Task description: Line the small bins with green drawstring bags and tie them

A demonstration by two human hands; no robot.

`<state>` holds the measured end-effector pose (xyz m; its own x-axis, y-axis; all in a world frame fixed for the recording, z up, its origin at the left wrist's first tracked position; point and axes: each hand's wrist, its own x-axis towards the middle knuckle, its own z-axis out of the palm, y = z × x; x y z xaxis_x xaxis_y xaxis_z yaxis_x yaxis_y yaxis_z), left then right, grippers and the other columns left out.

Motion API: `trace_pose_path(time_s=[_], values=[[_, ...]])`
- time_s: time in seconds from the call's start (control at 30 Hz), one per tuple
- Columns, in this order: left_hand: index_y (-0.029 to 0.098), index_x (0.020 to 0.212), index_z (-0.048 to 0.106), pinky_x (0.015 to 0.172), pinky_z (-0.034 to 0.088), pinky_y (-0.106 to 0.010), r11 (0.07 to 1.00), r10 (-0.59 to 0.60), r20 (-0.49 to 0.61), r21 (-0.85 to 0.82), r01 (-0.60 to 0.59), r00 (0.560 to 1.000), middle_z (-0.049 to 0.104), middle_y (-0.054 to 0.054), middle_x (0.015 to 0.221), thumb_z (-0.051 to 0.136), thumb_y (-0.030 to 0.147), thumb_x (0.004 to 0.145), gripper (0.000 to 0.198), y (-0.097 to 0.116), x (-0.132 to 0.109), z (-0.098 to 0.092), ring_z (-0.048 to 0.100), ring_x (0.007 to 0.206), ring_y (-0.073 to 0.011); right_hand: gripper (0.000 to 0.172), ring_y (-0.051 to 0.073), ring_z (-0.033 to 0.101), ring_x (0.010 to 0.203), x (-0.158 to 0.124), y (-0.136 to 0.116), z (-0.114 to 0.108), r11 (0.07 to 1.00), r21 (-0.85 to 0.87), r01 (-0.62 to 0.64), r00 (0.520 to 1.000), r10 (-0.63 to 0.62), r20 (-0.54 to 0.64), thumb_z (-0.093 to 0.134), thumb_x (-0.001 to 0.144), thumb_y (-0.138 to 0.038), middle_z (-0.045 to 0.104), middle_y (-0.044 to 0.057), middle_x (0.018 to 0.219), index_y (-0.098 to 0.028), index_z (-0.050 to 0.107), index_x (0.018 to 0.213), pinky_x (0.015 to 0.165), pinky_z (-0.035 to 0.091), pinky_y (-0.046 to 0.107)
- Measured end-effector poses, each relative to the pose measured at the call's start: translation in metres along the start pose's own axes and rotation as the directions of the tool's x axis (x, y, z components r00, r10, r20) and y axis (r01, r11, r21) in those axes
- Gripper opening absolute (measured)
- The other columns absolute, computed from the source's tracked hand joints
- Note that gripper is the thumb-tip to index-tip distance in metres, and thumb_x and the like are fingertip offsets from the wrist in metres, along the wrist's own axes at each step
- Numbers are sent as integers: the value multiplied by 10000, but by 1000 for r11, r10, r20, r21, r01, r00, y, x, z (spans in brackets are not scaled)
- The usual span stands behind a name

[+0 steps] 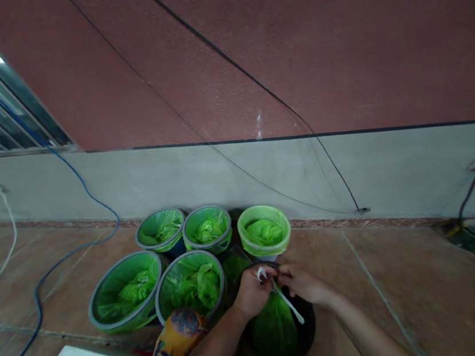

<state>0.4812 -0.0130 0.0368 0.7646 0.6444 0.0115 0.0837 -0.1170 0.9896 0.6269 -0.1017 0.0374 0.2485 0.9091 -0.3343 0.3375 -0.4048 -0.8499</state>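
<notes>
Green thin plastic bag (274,328) lies inside a dark round bin (309,322); the left hand (253,293) pinches a narrow white strip (290,305); whether the right hand (306,283) grips is unclear. Gentle tension should avoid tearing.

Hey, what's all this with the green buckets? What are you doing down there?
A person has both hands over a dark bin with a green bag in it. The left hand seems to pinch a white strip that dangles over the bag. The right hand is close beside it, but its grip is hard to see. More bins with green bags stand on the tiled floor, between the hands and the wall and off to the left.
</notes>
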Motion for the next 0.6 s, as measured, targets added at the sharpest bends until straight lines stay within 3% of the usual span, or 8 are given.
trace_pose_path(time_s=[0.1,0.23,0.4,0.6], values=[[183,824,661,612,463,-227,998,14,-67,-54,-17,998,624,19,710,535,100,697,197,3,0,2,578,625,-109,186,83,488,491,-4,-13,3,990,134,-47,998,42,44,513,795,-333,540,-46,591,-193,597,705,459,339,206],[183,939,612,535,425,-217,988,-43,-84,-153,30,996,576,52,665,591,176,726,214,5,-2,5,535,534,-90,346,81,487,503,-11,-22,1,940,326,-106,994,100,35,615,716,-524,580,-35,625,-181,625,753,445,322,209],[179,842,592,534,420,-225,975,-131,-74,-189,115,989,606,33,628,639,258,725,149,2,-3,5,528,526,-94,488,83,507,554,-13,-22,-4,845,516,-139,989,91,118,768,580,-602,588,-40,599,-168,628,753,519,386,221],[183,757,590,545,436,-238,958,-181,-17,-230,173,983,613,29,590,702,307,684,182,2,0,0,546,525,-104,496,81,533,579,-10,-14,-2,798,579,-166,984,93,155,814,549,-579,615,-27,623,-159,648,754,566,434,228]])
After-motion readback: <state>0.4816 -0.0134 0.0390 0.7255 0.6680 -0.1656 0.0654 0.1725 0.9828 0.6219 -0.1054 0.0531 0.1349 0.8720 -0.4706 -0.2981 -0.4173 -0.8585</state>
